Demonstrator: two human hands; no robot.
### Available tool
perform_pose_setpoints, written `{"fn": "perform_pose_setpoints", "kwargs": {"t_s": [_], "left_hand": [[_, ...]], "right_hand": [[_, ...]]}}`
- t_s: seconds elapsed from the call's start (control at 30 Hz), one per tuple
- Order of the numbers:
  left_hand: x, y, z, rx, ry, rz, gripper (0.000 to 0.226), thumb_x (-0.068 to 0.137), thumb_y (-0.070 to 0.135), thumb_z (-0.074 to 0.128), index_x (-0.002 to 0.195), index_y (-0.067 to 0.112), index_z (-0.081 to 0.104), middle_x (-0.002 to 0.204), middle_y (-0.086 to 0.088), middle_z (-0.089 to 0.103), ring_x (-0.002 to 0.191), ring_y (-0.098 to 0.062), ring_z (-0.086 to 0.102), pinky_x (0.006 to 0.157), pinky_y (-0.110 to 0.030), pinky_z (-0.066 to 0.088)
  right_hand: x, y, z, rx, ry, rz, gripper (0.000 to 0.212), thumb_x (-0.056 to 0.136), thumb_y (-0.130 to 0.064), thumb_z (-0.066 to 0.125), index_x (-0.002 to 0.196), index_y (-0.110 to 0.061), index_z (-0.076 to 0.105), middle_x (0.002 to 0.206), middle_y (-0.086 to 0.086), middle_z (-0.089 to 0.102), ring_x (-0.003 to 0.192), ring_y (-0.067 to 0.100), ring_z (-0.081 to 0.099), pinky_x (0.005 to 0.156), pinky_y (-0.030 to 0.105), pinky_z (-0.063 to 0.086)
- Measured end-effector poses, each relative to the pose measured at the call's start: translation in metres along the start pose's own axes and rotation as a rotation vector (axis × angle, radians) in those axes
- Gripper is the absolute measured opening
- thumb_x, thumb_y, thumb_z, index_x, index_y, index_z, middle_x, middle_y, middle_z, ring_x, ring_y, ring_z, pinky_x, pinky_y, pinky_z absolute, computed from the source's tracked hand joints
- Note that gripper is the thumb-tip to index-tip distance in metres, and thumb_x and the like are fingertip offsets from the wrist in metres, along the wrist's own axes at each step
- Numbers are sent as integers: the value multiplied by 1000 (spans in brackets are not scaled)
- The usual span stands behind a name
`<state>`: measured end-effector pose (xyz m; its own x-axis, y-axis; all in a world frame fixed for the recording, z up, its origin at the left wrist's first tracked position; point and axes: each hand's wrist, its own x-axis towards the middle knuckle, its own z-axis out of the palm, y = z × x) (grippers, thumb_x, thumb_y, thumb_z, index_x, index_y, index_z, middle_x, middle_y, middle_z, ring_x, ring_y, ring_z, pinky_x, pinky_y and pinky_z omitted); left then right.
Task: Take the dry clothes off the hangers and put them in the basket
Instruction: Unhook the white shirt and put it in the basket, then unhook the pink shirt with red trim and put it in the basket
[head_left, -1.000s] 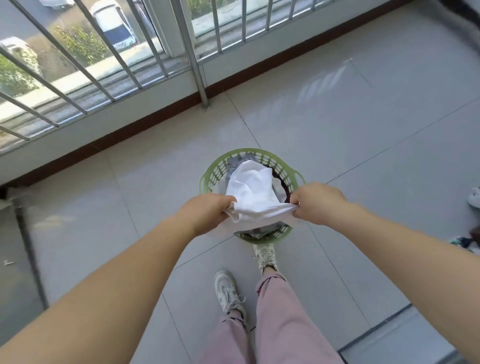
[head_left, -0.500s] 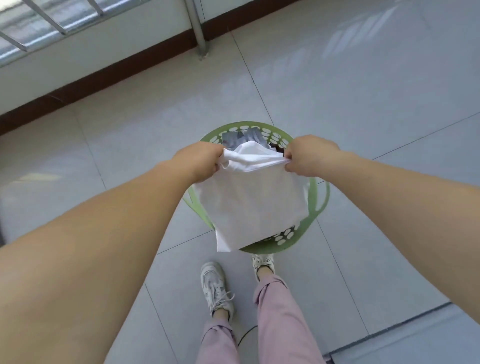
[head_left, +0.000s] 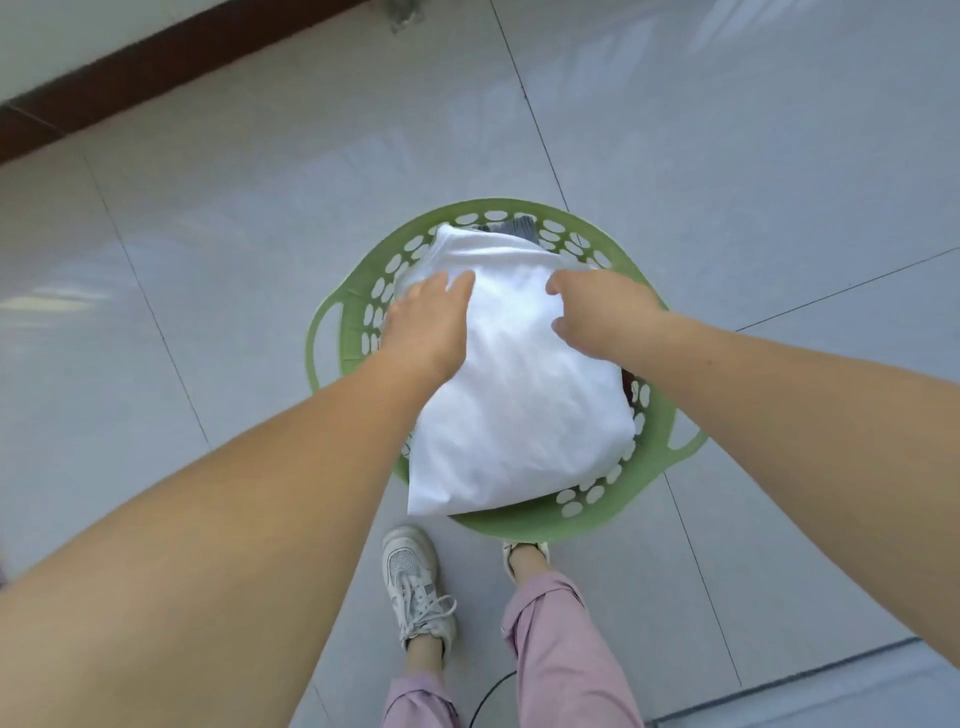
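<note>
Folded white cotton garment (head_left: 511, 384) lies on the round green perforated plastic basket (head_left: 566, 522), near-left corner overhanging the rim. Left hand (head_left: 423, 325) presses flat, fingers straight. Right hand (head_left: 597, 306) fingers curled on the cloth, pinch unclear. Tuck the overhang inside before letting go.

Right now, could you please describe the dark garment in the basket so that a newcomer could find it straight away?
Find the green basket on the tiled floor, in front of the person's shoes. A white cloth covers most of it, under both hands. The dark garment peeks out at the far rim, beyond the cloth's top edge: the only grey piece, and mostly hidden.
</note>
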<state>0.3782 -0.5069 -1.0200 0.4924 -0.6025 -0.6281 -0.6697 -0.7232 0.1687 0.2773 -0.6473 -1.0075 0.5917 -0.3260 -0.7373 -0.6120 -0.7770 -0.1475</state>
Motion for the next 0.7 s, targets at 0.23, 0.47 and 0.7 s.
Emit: {"fn": "perform_pose_setpoints", "kwargs": {"t_s": [0.23,0.47,0.7], "left_hand": [[-51,6,20,-74,-86,29,60,89,2,48,141,19,25,141,-8,32,127,-29,36,98,-41,36],[-94,5,-75,-225,-65,-23,53,93,18,48,142,19,29,145,-6,30,128,-26,39,100,-37,37],[-173,-4,-215,-245,165,-36,52,94,24,48,142,22,29,142,-5,35,124,-24,44,102,-33,36]], "right_hand": [[-26,-16,1,-3,-107,-65,30,94,-18,44,123,-16,49,116,5,57,104,26,55,73,32,41],[-78,-47,-77,-35,-61,-165,27,96,-25,44,120,-19,55,117,1,59,108,23,55,79,31,42],[-167,-106,-204,9,126,-281,27,93,-28,48,119,-26,56,121,0,60,111,25,54,86,33,44]]}}
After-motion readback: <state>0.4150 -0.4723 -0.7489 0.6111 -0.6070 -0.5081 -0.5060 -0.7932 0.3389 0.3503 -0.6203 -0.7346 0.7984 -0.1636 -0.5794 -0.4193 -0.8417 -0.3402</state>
